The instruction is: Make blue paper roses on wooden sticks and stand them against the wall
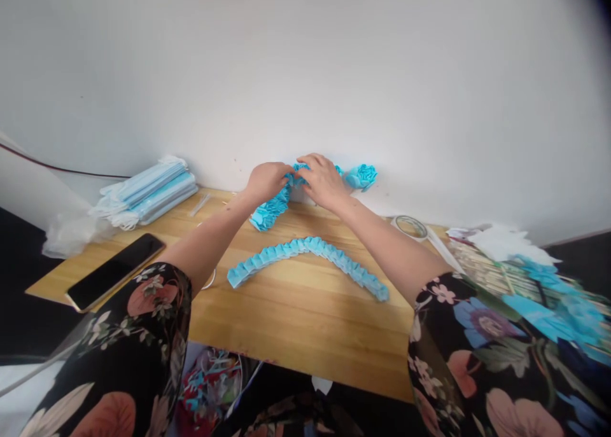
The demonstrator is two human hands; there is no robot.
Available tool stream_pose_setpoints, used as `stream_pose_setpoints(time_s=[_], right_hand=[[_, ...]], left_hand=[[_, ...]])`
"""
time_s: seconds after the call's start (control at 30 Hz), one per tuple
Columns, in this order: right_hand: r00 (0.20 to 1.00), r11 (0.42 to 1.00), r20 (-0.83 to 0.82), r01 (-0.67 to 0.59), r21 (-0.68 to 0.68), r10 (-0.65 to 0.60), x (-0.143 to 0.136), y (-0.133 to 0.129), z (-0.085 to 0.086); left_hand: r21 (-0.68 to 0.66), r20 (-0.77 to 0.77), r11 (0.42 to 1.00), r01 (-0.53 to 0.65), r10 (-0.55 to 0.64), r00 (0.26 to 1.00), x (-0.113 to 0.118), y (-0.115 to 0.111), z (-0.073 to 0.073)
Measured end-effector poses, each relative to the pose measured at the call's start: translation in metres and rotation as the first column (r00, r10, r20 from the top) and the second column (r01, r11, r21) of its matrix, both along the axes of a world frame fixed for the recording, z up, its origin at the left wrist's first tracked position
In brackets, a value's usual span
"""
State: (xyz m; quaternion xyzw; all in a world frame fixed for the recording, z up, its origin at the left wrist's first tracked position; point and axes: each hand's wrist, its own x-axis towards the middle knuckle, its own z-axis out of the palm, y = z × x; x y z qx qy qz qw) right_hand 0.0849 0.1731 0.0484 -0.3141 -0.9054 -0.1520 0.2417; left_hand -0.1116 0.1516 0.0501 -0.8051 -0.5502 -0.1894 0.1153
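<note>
At the back of the table, against the wall, my left hand [268, 181] is closed, its fingertips pinching a bright blue ruffled strip [272, 212]. Just beside it my right hand [324, 181] bends over the same blue ruffles, thumb and fingers on them. Between and behind the hands the strip is partly hidden. A blue ruffled end [363, 176] shows to the right of my right hand; whether it is one piece with the left part, I cannot tell. Closer to me lies a paler blue folded strip [305, 246], curved like an arch and touched by neither hand.
On the left are a stack of blue face masks [146, 192], a clear plastic bag [71, 233] and a phone [116, 271]. A roll of white tape [409, 227] lies right of my arm, beside a heap of sticks and blue pieces [539, 284]. Below the table edge, a bin [212, 383] holds scraps.
</note>
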Motion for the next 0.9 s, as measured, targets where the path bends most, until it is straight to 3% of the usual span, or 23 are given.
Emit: stream_pose_setpoints(time_s=[0.27, 0.53, 0.9], right_hand=[[1.000, 0.999, -0.003, 0.007, -0.049, -0.008, -0.006, 0.011, 0.002], [0.996, 0.996, -0.010, 0.083, -0.044, -0.084, -0.012, 0.018, 0.003], [0.996, 0.996, -0.044, 0.077, -0.033, -0.079, -0.012, 0.021, 0.001]], left_hand=[[-0.021, -0.089, 0.998, 0.053, -0.054, 0.995, -0.004, 0.008, 0.002], [-0.029, -0.080, 0.996, 0.089, -0.091, 0.993, -0.002, 0.010, 0.001], [-0.007, -0.012, 0.996, 0.086, -0.086, 0.996, 0.004, 0.011, -0.002]])
